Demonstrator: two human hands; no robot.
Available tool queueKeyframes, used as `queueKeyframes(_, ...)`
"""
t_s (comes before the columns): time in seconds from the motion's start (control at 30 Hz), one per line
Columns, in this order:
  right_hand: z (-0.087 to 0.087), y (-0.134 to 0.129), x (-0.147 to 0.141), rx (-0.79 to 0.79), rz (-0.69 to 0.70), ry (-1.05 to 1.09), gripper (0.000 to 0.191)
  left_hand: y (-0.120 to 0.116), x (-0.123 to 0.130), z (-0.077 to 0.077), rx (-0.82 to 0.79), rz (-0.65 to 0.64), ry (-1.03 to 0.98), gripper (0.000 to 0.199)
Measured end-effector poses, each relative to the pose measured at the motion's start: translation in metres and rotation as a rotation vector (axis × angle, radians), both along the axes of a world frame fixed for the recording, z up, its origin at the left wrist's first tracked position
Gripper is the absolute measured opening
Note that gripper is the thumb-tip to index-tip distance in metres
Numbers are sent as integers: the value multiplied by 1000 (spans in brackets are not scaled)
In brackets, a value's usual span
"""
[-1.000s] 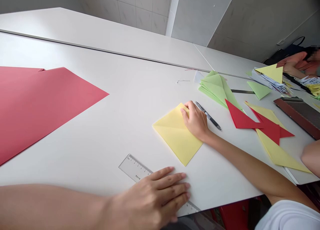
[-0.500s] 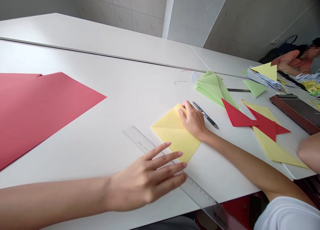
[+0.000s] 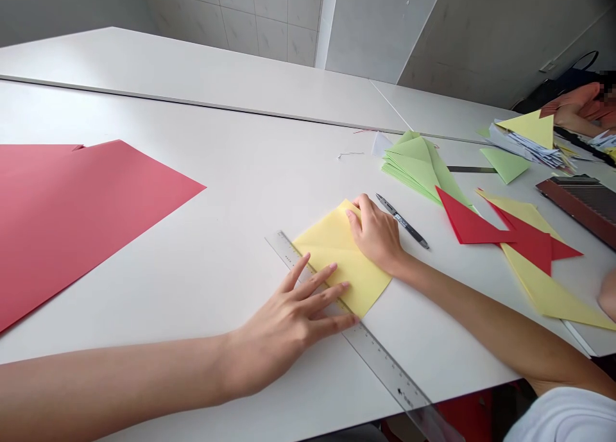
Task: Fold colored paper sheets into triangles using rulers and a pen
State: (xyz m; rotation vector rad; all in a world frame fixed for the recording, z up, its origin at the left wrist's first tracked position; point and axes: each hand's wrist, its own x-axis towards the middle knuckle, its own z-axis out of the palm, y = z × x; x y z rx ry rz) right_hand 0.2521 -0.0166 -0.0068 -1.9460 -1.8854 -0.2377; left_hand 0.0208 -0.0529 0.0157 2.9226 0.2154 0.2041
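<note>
A square of yellow paper (image 3: 369,283) with a faint crease lies on the white table (image 3: 202,256). My left hand (image 3: 289,320) rests over a clear ruler (image 3: 387,362), fingers spread, some tips reaching onto the paper. Along the paper's lower-left edge runs the ruler, its near end sticking out past the table edge. At the paper's upper-right side, my right hand (image 3: 379,238) has its thumb on top and its other fingers curled at the edge, closed on the sheet. Just beyond that hand is a dark pen (image 3: 402,221).
Large red sheets (image 3: 101,217) cover the left. Toward the right are a green paper stack (image 3: 418,163), folded red pieces (image 3: 471,224), yellow pieces (image 3: 553,294), and a brown-edged paper cutter (image 3: 572,208). Farther off, a person in an orange top (image 3: 572,105) leans beside piled papers.
My left hand has come down onto the ruler, which has shifted up and right against the yellow paper's edge. My right hand keeps its hold on the paper. The view has shifted slightly.
</note>
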Motion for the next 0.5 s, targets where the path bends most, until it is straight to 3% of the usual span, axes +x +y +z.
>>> queueKeyframes(0.5, 0, 0, 0, -17, 3, -14, 12, 0, 0, 0, -25, -27, 19, 50)
